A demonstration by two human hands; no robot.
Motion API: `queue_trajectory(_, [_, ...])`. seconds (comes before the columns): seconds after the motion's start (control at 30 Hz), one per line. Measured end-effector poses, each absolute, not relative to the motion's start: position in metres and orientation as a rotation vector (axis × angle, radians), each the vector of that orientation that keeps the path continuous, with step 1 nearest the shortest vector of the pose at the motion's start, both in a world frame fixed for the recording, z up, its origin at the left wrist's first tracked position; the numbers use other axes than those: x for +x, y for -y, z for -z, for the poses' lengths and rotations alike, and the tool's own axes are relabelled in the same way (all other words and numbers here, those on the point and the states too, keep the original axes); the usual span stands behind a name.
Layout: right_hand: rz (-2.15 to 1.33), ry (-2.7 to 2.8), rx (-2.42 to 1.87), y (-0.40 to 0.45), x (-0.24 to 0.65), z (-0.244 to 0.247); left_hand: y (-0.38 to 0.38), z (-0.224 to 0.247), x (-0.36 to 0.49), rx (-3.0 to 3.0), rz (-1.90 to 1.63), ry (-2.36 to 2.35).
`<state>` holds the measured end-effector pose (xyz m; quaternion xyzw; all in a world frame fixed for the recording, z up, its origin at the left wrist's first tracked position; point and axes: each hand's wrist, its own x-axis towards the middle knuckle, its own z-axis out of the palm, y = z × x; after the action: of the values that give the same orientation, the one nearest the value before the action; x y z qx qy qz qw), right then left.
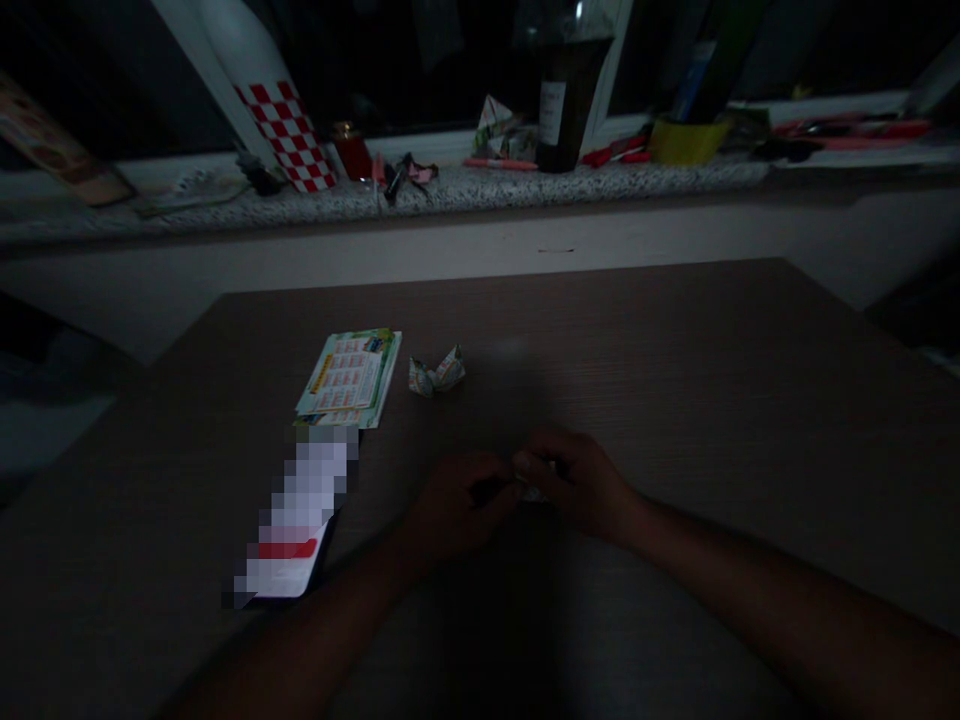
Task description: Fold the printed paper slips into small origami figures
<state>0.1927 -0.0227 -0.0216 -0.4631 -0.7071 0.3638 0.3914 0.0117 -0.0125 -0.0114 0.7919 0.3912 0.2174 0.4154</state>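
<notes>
Close together over the middle of the table, my left hand (463,505) and my right hand (574,480) both have their fingers closed on a small piece of folded printed paper (531,491). Most of that paper is covered by the fingers and lies in shadow. Beyond my left hand stands a folded paper shape (437,374) with two pointed ends. A stack of printed paper sheets (349,375) lies to its left. Nearer to me, beside my left forearm, is a phone (300,520) with its screen lit and partly blurred out.
The wooden table (712,400) ends at a wall below a granite sill (480,195). Along the sill stand a red-and-white checkered bottle (289,130), a dark bottle (559,115) with a white label, a yellow container (686,142) and several small items. The light is dim.
</notes>
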Motion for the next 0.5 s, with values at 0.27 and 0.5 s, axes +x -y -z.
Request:
queue_trajectory(0.27, [-1.004,1.863,-1.129,0.0233,0.1941,0.0221,0.0125,0.0060,0.0131,1.984,-0.537,-0.944])
queue_trajectory(0.5, [-0.981,1.749,-1.224,0.0237,0.1925,0.0210,0.0113,0.0090,0.0102,1.960,-0.670,-0.907])
